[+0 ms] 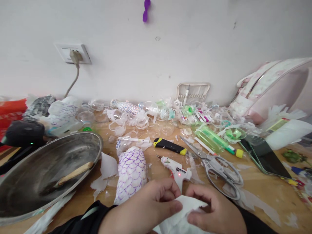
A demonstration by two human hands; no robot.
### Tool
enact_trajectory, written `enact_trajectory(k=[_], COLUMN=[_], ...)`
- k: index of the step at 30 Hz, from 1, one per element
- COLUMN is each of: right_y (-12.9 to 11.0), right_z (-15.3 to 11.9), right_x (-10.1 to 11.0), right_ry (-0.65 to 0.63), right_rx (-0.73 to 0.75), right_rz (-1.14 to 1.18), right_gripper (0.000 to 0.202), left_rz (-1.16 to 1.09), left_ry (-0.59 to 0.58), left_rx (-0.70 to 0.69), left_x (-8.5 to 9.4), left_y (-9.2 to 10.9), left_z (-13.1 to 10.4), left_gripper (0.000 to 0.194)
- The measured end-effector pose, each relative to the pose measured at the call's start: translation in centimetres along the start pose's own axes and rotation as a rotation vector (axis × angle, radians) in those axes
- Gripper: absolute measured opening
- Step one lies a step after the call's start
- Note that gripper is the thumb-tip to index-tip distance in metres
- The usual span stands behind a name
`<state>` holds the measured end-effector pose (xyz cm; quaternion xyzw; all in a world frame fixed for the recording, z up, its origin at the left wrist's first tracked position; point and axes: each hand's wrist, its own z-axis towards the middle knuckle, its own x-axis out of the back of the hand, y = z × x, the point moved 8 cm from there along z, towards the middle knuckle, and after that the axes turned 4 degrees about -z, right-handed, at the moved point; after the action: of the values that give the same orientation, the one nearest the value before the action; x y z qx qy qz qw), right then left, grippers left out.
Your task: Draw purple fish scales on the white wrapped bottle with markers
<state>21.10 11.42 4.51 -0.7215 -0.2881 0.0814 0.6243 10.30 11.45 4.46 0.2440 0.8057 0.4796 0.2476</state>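
Observation:
At the bottom centre, my left hand point(156, 204) pinches the left side of a sheet of white paper point(185, 209). My right hand point(209, 206) grips the right side of the same paper, whose edge looks torn or folded. Just beyond my hands lies a white hot glue gun point(176, 169) with a red light on. Left of it is a stuffed white piece with purple scale drawings point(131, 172), partly behind my left wrist. A black and yellow cutter point(170, 146) and large grey scissors point(216, 165) lie farther back.
A metal basin point(95, 139) with a wooden-handled tool inside stands at left. Plastic scraps, markers point(200, 115) and a green bottle point(211, 136) line the back by the wall. At right are a phone point(268, 157) and a pink and white bag point(275, 87).

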Motion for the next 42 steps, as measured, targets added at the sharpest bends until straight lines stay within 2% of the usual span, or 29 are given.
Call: enact_trajectory(k=[1, 2, 5, 6, 8, 10, 12, 15, 18, 21, 25, 30, 36, 40, 42], right_y=[-0.3, -0.7, -1.4, -1.4, -1.7, -0.7, 0.6, 1.9, 2.3, 2.2, 1.9, 0.4, -1.3, -1.3, -1.1], right_z=[0.0, -0.1, -0.6, -0.9, -1.6, -1.5, -1.4, -1.5, -1.5, -1.2, -0.7, -0.7, -0.6, -1.4, -1.7], right_x=[0.8, 2.1, 7.2, 9.0, 12.2, 13.9, 14.9, 15.1, 14.4, 13.4, 12.5, 12.2, 12.0, 11.8, 11.2], right_ry=[0.014, 0.08, 0.372, 0.477, 0.666, 0.648, 0.579, 0.506, 0.476, 0.476, 0.502, 0.551, 0.59, 0.696, 0.702], right_rx=[-0.007, -0.003, -0.013, -0.025, -0.045, -0.158, -0.22, -0.246, -0.241, -0.225, -0.209, -0.141, 0.038, 0.103, 0.104], right_rz=[-0.031, -0.07, -0.167, -0.247, -0.553, -0.866, -0.966, -0.974, -1.014, -1.061, -1.057, -0.986, -0.809, -0.461, -0.359], right_gripper=[0.013, 0.011, 0.016, 0.02, 0.021, 0.021, 0.021, 0.022, 0.025, 0.027, 0.017, 0.019, 0.023, 0.019, 0.024], left_rz=[-0.068, -0.143, -0.326, -0.353, -0.399, -0.459, -0.507, -0.561, -0.591, -0.5, -0.446, -0.52, -0.489, -0.454, -0.483], left_ry=[-0.004, -0.007, 0.031, 0.061, 0.142, 0.189, 0.205, 0.244, 0.32, 0.336, 0.347, 0.352, 0.21, 0.184, 0.217], left_rx=[-0.015, -0.033, -0.07, -0.079, -0.099, -0.121, -0.152, -0.213, -0.26, -0.248, -0.216, -0.163, -0.078, -0.094, -0.094], left_x=[-0.1, -0.1, 0.3, 0.5, 1.3, 1.7, 1.9, 2.4, 3.2, 3.4, 3.6, 3.6, 2.4, 2.2, 2.4], left_y=[0.2, 0.5, 1.2, 1.4, 1.8, 2.1, 2.3, 2.5, 2.3, 2.0, 1.6, 1.5, 1.2, 1.4, 1.4], left_z=[0.1, 0.2, 0.4, 0.4, 0.4, 0.2, 0.2, 0.1, 0.0, 0.1, 0.1, 0.0, 0.1, 0.0, -0.1], left_gripper=[0.018, 0.019, 0.025, 0.026, 0.025, 0.023, 0.021, 0.026, 0.032, 0.021, 0.007, 0.014, 0.039, 0.033, 0.029])
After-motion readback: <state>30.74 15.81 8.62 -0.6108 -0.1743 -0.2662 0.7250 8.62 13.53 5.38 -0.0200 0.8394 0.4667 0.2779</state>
